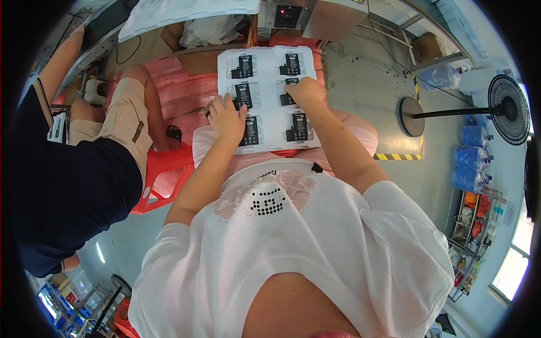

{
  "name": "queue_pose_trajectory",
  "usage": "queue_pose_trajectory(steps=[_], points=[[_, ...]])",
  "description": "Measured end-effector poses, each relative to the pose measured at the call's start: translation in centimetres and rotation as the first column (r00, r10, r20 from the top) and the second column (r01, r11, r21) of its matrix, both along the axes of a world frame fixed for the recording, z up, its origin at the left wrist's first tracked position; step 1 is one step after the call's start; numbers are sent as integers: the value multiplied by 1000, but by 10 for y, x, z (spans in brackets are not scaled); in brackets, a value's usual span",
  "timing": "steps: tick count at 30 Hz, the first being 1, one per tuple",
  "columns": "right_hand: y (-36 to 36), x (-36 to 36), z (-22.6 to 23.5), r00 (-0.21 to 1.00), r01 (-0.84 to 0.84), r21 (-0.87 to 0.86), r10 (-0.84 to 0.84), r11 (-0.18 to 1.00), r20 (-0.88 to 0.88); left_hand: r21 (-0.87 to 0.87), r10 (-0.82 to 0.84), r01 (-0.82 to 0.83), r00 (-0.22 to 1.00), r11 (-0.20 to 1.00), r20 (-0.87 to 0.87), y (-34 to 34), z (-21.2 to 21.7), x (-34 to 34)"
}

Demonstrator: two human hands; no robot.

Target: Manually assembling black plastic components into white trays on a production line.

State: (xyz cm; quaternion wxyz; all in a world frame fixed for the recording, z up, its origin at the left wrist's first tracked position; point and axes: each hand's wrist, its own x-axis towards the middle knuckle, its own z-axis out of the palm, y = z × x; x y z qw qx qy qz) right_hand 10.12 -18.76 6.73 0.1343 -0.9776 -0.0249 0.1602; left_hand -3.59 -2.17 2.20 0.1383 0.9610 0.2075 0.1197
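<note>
A white plastic tray (269, 112) rests across my lap, its moulded pockets holding several flat black batteries with pale printing. My right hand (307, 93) has its fingers curled together over the middle right battery (287, 98) and covers part of it. On the tray's left side lies my left hand (226, 119), a dark ring on one finger. Its fingers are apart, the thumb near the middle left battery (243, 94) and the hand partly over the lower left battery (251, 132). The lower right battery (298, 128) and the upper right battery (290, 65) lie in their pockets, untouched.
A person in dark top and beige shorts (125, 112) sits close on my left, by a red plastic stool (163, 174). Red planks (183, 90) lie beyond the tray. At right stand a black fan (507, 107) and blue water bottles (473, 152).
</note>
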Motion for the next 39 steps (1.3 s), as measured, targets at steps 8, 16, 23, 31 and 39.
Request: queue_pose_trajectory(steps=[8,16,23,31,39], points=[[-23,-1,-16,999,-46,94,46,994,6,-193,56,-52,998,980,11,33,-32,25],[-47,-25,-37,927,-152,193,71,969,369,-91,-78,60,975,994,-207,32,26,11],[-58,-23,-40,939,-180,347,56,920,339,-103,-517,512,803,853,-297,56,26,44],[-97,93,91,824,176,984,-545,-14,-155,-114,-626,670,601,733,-497,59,46,60],[-97,134,158,925,354,935,-154,11,-348,-146,-376,348,818,926,-435,49,42,63]])
